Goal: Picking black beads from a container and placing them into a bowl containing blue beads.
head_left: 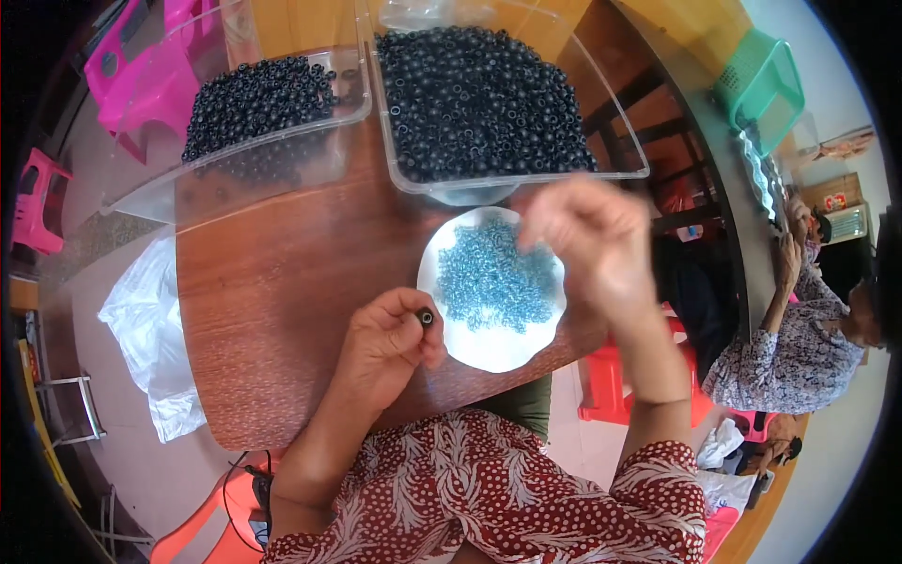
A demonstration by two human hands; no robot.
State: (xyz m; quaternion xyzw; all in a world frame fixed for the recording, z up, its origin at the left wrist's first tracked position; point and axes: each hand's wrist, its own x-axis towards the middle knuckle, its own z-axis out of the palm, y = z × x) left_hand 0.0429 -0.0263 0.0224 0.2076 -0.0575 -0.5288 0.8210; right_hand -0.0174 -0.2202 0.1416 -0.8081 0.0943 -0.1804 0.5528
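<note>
My left hand (387, 340) is closed in a pinch on a small black ring-shaped piece (426, 318), its hollow end showing, just left of a white plate (494, 354) with a wavy rim. Many tiny translucent blue pieces (489, 277) lie heaped on that plate. Over the plate's upper right edge is my right hand (597, 226), its fingers bent and smeared by motion. Whether anything is between those fingertips cannot be made out.
Two clear plastic bins (399, 179) (352, 115) of black pieces (489, 108) stand at the far side of the wooden table (254, 310). A plastic bag (155, 329) hangs at its left edge. Another person (799, 352) works at a dark table on the right, near a green basket (766, 85).
</note>
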